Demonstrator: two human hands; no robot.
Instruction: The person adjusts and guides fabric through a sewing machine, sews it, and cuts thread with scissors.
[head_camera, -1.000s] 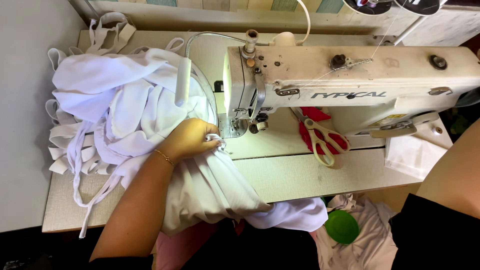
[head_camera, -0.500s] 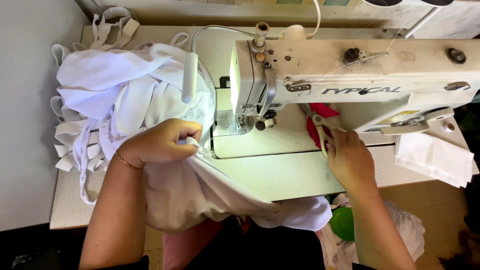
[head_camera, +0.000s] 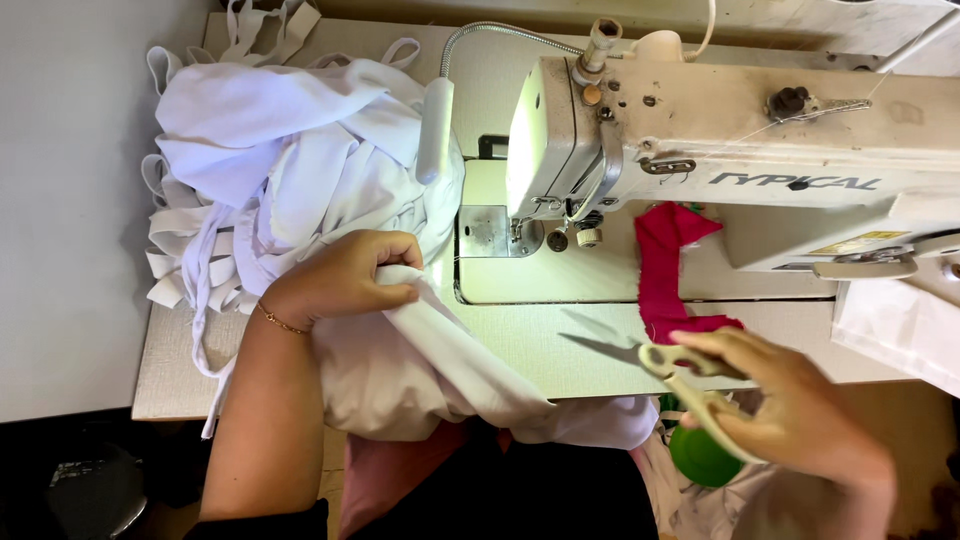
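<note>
Fingers: left hand (head_camera: 345, 280) grips white fabric (head_camera: 300, 170) | right hand (head_camera: 790, 400) grips scissors (head_camera: 650, 365) | red cloth (head_camera: 670, 265) beside

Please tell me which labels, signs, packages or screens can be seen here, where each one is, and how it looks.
Maker's lettering: front of the sewing machine arm, a dark, slanted row of letters on cream paint.
Small sticker: lower right of the machine body, a narrow yellow strip with tiny dark print.
No packages or screens show.

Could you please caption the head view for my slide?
Left hand grips white fabric beside a sewing machine; right hand holds open scissors.
</note>
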